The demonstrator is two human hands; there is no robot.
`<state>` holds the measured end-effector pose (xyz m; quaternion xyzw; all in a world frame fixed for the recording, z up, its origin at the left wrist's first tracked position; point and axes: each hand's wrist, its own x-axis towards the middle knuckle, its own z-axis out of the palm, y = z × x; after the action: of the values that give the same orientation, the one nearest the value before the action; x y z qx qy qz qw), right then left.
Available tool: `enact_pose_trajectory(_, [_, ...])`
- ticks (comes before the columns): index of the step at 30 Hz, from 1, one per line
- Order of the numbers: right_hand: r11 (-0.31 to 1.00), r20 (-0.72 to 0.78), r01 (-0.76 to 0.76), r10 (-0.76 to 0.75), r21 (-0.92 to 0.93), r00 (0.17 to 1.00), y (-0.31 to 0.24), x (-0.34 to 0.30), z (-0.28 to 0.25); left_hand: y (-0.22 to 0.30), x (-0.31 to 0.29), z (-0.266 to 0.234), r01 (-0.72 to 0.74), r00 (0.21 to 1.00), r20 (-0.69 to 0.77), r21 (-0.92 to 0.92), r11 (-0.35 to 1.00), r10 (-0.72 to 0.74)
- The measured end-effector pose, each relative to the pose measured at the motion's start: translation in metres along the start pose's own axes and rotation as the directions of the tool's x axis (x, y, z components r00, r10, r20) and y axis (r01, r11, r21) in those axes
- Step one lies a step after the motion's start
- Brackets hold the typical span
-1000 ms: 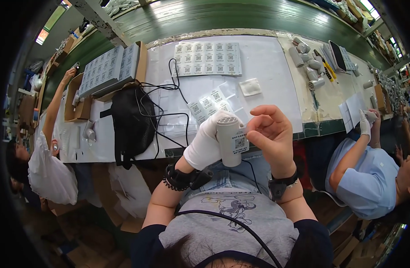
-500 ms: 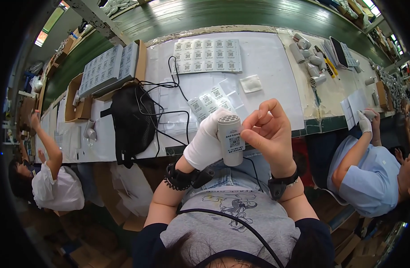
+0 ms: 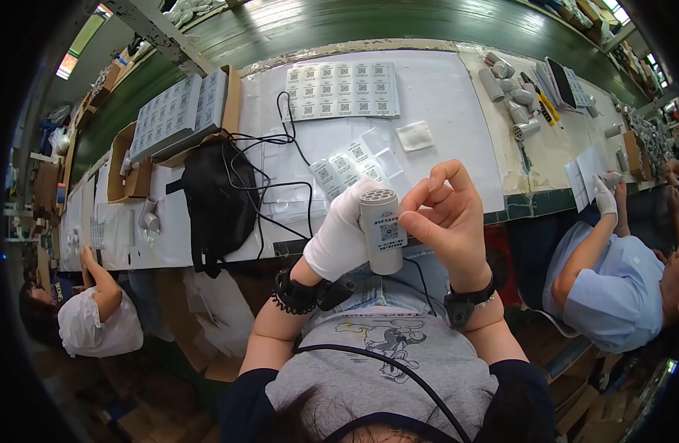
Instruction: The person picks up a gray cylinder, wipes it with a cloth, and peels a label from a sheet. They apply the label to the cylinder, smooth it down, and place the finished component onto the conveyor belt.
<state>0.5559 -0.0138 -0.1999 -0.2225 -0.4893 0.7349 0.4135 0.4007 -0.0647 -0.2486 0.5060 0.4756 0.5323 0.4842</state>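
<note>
My left hand (image 3: 339, 232), in a white glove, is wrapped round a light grey cylinder (image 3: 384, 260) held upright. The cylinder's top end is pierced with several round holes. A label (image 3: 388, 232) with a square code sits on its side, and the label's right edge stands slightly off the curve. My bare right hand (image 3: 452, 221) is at that edge, thumb and forefinger close together at the label's upper right corner, other fingers curled. Beyond my hands lies a partly used label sheet (image 3: 349, 169), with a stack of full label sheets (image 3: 342, 90) farther back.
A folded white cloth (image 3: 415, 136) lies right of the label sheet. At left are a black bag (image 3: 220, 199), a looping black cable (image 3: 311, 196) and a carton (image 3: 130, 184) with label stacks. More grey cylinders (image 3: 492, 85) lie at back right. Co-workers sit on both sides.
My hands and the cylinder stay nearly in place. At left, a co-worker's raised arm has come down to the table.
</note>
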Motion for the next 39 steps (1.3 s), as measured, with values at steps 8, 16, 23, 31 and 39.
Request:
enact_pose_trajectory(8, [0.996,-0.002,0.030,-0.031,-0.085,1.000,0.000,0.000,0.000,0.002,0.000,0.002,0.127,0.991,-0.022,-0.113,0.985,-0.131])
enact_pose_trajectory(16, [0.983,-0.005,0.069,-0.071,-0.172,0.997,0.001,-0.001,0.000,-0.001,0.000,0.000,0.057,0.998,-0.020,-0.035,0.998,-0.058])
enact_pose_trajectory(23, [0.850,0.072,0.308,-0.307,-0.427,0.949,0.014,-0.001,-0.008,0.003,-0.002,0.001,-0.047,0.998,-0.041,0.072,0.996,0.050])
enact_pose_trajectory(31, [0.122,0.507,0.602,-0.424,-0.789,0.750,0.007,0.006,-0.008,-0.003,0.006,0.000,0.015,0.986,-0.167,0.025,1.000,-0.010])
enact_pose_trajectory(39, [0.418,0.438,0.525,-0.291,-0.742,0.850,0.031,0.014,-0.005,-0.014,0.003,-0.007,0.017,0.924,-0.354,-0.342,0.939,-0.146])
